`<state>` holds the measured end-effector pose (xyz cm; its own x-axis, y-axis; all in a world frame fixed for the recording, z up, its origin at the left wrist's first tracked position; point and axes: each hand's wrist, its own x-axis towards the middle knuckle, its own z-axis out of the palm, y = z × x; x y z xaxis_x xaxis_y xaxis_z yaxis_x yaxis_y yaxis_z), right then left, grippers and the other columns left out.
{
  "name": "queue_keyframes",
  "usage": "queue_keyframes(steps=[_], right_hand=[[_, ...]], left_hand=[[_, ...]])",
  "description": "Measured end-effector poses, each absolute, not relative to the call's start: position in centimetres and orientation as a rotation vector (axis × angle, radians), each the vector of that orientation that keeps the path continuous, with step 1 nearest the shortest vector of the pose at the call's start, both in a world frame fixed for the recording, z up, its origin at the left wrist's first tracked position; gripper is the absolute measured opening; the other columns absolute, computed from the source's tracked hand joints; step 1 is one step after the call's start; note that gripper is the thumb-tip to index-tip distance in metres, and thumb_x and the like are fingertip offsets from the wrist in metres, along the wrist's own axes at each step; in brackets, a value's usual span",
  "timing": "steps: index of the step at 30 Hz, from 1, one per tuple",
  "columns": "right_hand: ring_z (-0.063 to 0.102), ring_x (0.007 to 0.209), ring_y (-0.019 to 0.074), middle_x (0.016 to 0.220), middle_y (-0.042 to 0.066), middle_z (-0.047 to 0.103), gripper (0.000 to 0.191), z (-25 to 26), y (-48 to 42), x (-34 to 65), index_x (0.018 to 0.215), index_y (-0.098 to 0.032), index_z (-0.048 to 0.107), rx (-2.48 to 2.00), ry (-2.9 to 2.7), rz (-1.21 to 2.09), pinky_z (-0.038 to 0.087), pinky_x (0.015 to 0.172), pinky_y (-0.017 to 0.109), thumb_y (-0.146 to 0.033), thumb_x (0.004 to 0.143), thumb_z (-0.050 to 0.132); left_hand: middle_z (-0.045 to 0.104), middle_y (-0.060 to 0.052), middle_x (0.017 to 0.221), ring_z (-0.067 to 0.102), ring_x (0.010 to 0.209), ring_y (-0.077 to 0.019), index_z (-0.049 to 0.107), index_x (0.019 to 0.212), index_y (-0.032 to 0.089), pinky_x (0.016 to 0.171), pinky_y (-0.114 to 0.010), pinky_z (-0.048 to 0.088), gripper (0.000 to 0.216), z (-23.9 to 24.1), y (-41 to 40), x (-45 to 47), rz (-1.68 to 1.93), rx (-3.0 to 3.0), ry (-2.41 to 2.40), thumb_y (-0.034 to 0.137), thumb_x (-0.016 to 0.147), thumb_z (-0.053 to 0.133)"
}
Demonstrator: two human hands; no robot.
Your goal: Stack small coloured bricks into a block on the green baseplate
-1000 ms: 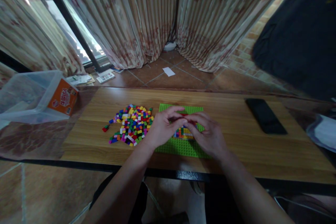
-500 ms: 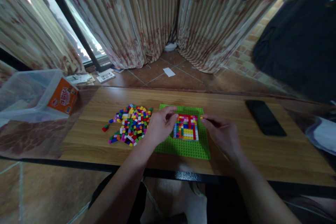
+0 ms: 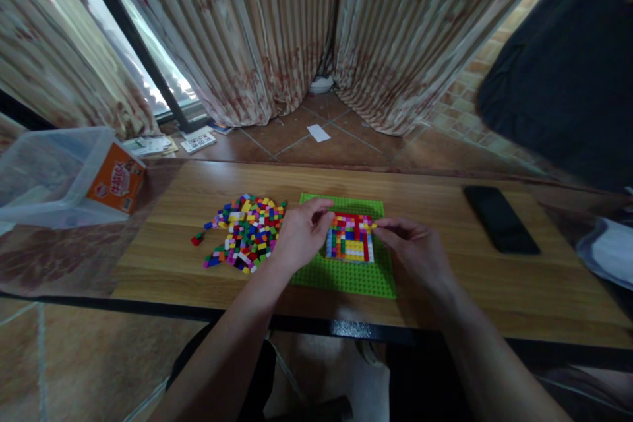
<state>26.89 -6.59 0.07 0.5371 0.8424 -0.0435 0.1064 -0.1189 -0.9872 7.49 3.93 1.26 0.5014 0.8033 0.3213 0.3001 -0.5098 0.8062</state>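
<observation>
A green baseplate [image 3: 346, 275] lies on the wooden table [image 3: 445, 277], carrying a square patch of small coloured bricks [image 3: 350, 241] with a red cross shape on top. My left hand [image 3: 299, 236] rests at the patch's left edge, fingers curled and touching the bricks. My right hand [image 3: 415, 247] is at the right edge, thumb and forefinger pinched on a small yellow brick [image 3: 374, 226]. A loose pile of coloured bricks [image 3: 244, 232] lies left of the plate.
A clear plastic tub [image 3: 49, 175] with an orange label lies on its side at the far left. A black phone [image 3: 499, 217] lies at the right. Curtains and a tiled floor are behind the table; dark cloth hangs at upper right.
Both hands were together over the brick patch and have moved apart to its sides, uncovering it. My right hand now pinches a small yellow brick.
</observation>
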Motion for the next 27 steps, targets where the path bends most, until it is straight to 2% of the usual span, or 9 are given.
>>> queue_keyframes(steps=[6,15,22,27], right_hand=[[0.071,0.076,0.0188,0.082,0.003,0.079,0.020,0.0,-6.6,27.1,0.079,-0.024,0.080,-1.568,-0.883,0.747,0.058,0.075,0.036,-0.041,0.068,0.083],[0.072,0.081,0.0203,0.085,0.003,0.080,0.019,0.1,-6.7,27.1,0.080,-0.025,0.081,-1.590,-0.904,0.756,0.058,0.082,0.039,-0.041,0.069,0.082],[0.069,0.074,0.0184,0.078,0.002,0.079,0.020,-0.2,-6.1,26.6,0.072,-0.027,0.081,-1.531,-0.757,0.813,0.056,0.075,0.036,-0.039,0.058,0.088],[0.063,0.068,0.0148,0.079,0.002,0.078,0.023,-1.0,-6.1,26.5,0.073,-0.027,0.080,-1.494,-0.622,0.853,0.047,0.059,0.029,-0.038,0.055,0.091]], left_hand=[[0.079,-0.004,0.094,0.073,0.081,-0.0154,0.072,0.106,0.018,0.077,-0.029,0.060,0.018,1.2,4.0,7.5,0.907,2.053,0.907,0.017,0.092,0.060],[0.079,-0.003,0.094,0.074,0.081,-0.0155,0.072,0.105,0.018,0.076,-0.028,0.060,0.018,1.3,4.0,7.5,0.902,2.060,0.913,0.016,0.092,0.060],[0.079,-0.004,0.096,0.074,0.084,-0.0162,0.072,0.107,0.019,0.078,-0.029,0.059,0.019,1.1,4.1,7.5,0.865,2.063,0.926,0.017,0.093,0.059],[0.079,-0.004,0.097,0.074,0.086,-0.0167,0.072,0.107,0.018,0.081,-0.030,0.059,0.020,1.3,4.1,7.5,0.834,2.046,0.941,0.017,0.093,0.059]])
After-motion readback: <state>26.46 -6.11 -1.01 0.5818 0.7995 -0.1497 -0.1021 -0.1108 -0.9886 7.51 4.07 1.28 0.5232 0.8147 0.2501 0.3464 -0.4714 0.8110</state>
